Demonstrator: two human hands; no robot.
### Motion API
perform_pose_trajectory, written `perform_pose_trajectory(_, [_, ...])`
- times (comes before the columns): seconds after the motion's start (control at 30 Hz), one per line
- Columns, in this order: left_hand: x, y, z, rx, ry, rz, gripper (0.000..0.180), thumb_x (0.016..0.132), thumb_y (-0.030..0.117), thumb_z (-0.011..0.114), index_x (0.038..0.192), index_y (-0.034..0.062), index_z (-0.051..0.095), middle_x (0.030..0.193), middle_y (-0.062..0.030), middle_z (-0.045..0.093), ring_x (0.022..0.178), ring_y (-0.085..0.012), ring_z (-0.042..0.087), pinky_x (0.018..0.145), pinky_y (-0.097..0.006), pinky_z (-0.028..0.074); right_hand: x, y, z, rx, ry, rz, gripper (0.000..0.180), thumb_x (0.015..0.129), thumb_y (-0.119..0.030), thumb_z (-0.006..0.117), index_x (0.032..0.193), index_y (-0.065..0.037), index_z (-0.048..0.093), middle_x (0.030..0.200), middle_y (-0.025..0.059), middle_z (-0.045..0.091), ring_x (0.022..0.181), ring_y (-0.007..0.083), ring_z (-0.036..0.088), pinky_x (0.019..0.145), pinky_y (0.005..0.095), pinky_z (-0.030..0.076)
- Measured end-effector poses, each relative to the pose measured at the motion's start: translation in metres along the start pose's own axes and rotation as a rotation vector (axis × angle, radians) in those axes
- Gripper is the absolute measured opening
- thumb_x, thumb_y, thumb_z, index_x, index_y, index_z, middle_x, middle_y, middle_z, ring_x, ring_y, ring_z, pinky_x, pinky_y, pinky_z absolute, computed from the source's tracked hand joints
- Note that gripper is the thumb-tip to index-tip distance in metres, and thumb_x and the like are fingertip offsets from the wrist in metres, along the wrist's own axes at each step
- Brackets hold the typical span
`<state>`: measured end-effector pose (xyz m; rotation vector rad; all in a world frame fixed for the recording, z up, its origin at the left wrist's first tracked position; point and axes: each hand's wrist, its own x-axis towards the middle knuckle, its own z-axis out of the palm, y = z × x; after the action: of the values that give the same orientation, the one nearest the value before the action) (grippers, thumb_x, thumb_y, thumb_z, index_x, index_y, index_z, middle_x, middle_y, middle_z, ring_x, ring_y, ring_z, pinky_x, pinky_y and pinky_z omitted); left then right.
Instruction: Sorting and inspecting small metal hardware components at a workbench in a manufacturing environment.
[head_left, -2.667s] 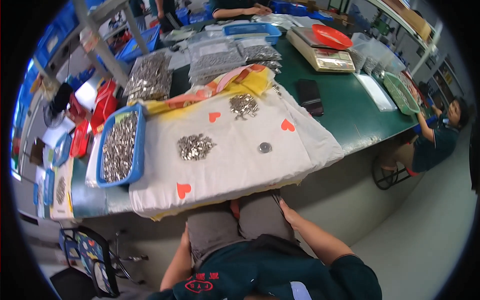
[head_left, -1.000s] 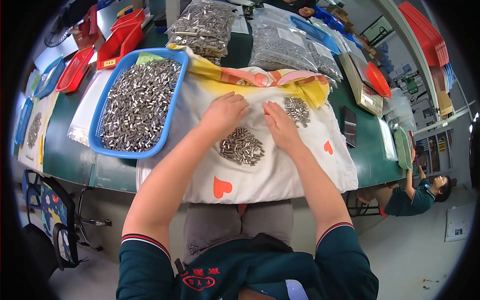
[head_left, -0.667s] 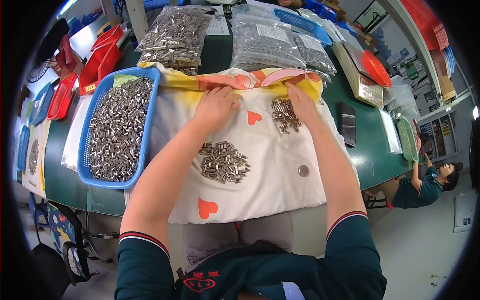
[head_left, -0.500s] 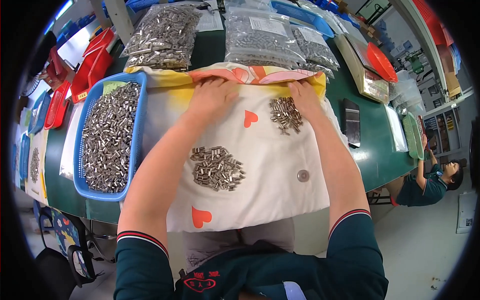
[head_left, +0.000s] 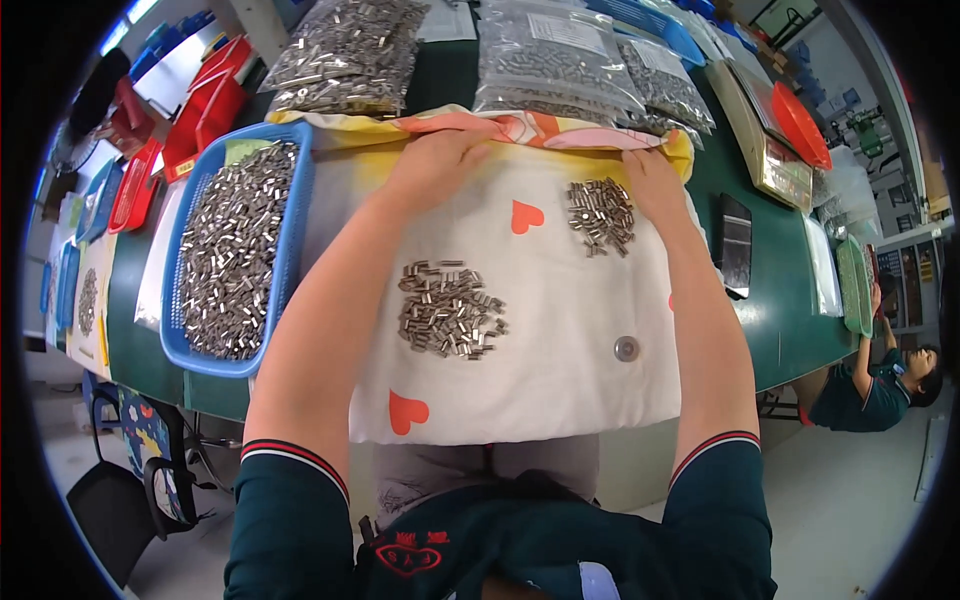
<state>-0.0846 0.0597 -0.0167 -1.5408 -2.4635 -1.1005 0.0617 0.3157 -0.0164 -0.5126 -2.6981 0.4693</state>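
Observation:
A white cloth with orange hearts lies over the near part of the green table, its far yellow-and-pink edge folded over. My left hand is closed on this fold left of centre, fingers pointing right. Toward the fold's right end, my right hand pinches the cloth with bent fingers. Between my forearms sit a larger pile of short metal tubes and, close to my right hand, a smaller pile of metal pieces. A round grey metal disc lies near my right forearm.
A blue basket full of metal tubes stands left of the cloth. Clear bags of metal parts line the back. To the right are a black phone, a scale with a red tray and another person. Red bins stand far left.
My left hand has shifted from lying spread on the cloth to closing at the fold. My right fingers have moved onto the fold too. The view has shifted slightly; the piles keep their places.

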Motion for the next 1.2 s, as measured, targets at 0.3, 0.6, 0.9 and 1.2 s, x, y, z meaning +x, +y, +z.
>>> perform_pose_trajectory(0.3, [-0.038, -0.01, -0.007, 0.341, -0.181, 0.168, 0.03, 0.086, 0.028, 0.041, 0.111, 0.0193, 0.055, 0.125, -0.0065, 0.043, 0.116, -0.0273, 0.038, 0.098, -0.039, 0.026, -0.096, -0.166, 0.023, 0.266, -0.345, -0.669, 0.036, 0.082, -0.023, 0.049, 0.114, -0.006, 0.05, 0.121, 0.0173, 0.044, 0.114, 0.0302, 0.039, 0.097, 0.0371, 0.03])
perform_pose_trajectory(0.6, [-0.04, -0.008, -0.007, 0.361, -0.21, 0.113, 0.032, 0.088, 0.029, 0.038, 0.116, 0.023, 0.051, 0.128, -0.0063, 0.039, 0.12, -0.0272, 0.033, 0.102, -0.039, 0.019, -0.127, -0.191, 0.03, 0.302, -0.437, -0.86, 0.045, 0.078, -0.023, 0.052, 0.116, 0.0, 0.044, 0.125, 0.0179, 0.036, 0.118, 0.0327, 0.031, 0.099, 0.0408, 0.025])
perform_pose_trajectory(0.9, [-0.031, -0.01, -0.012, 0.127, -0.194, 0.082, 0.03, 0.086, 0.026, 0.041, 0.109, 0.0155, 0.056, 0.122, -0.007, 0.047, 0.116, -0.0239, 0.038, 0.1, -0.037, 0.024, -0.108, -0.199, 0.041, 0.422, -0.295, -0.873, 0.036, 0.076, -0.023, 0.056, 0.105, -0.002, 0.051, 0.112, 0.0173, 0.045, 0.11, 0.0311, 0.04, 0.094, 0.0391, 0.032])
perform_pose_trajectory(1.2, [-0.033, -0.011, -0.006, 0.231, -0.155, 0.121, 0.028, 0.085, 0.022, 0.042, 0.106, 0.0121, 0.058, 0.118, -0.0066, 0.049, 0.112, -0.0229, 0.041, 0.097, -0.036, 0.028, -0.126, -0.219, 0.045, 0.358, -0.487, -0.994, 0.046, 0.081, -0.023, 0.048, 0.119, 0.001, 0.041, 0.122, 0.0171, 0.039, 0.119, 0.0295, 0.031, 0.101, 0.0385, 0.024])
